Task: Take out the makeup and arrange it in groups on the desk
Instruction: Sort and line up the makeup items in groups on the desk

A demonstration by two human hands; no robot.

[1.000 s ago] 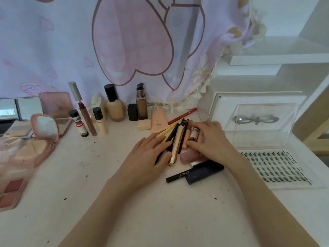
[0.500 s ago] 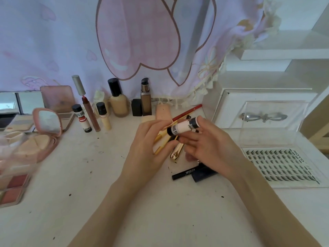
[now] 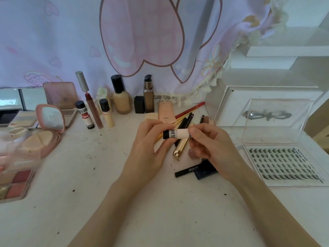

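Observation:
A small pale tube with a black cap [image 3: 176, 134] is held level above the desk between both hands. My left hand [image 3: 147, 148] pinches its black-cap end and my right hand [image 3: 211, 147] grips the other end. Under the hands lie a gold tube [image 3: 179, 148], black pencils [image 3: 185, 123], a red pencil [image 3: 190, 110] and a black "xinlilai" pen [image 3: 188, 171]. Foundation bottles [image 3: 122, 98], a lip gloss [image 3: 89, 100] and small tubes [image 3: 106, 113] stand in a row at the back.
A pink cushion compact [image 3: 44, 132] and blush palettes [image 3: 16, 184] sit at the left. A clear lash tray [image 3: 284, 164] with its lid up lies at the right, before a white drawer box [image 3: 263, 107]. A curtain hangs behind the white desk [image 3: 142, 211].
My right hand lifted the small pale tube off the pile of pencils. My left hand came up and took its cap end, and the tube turned level.

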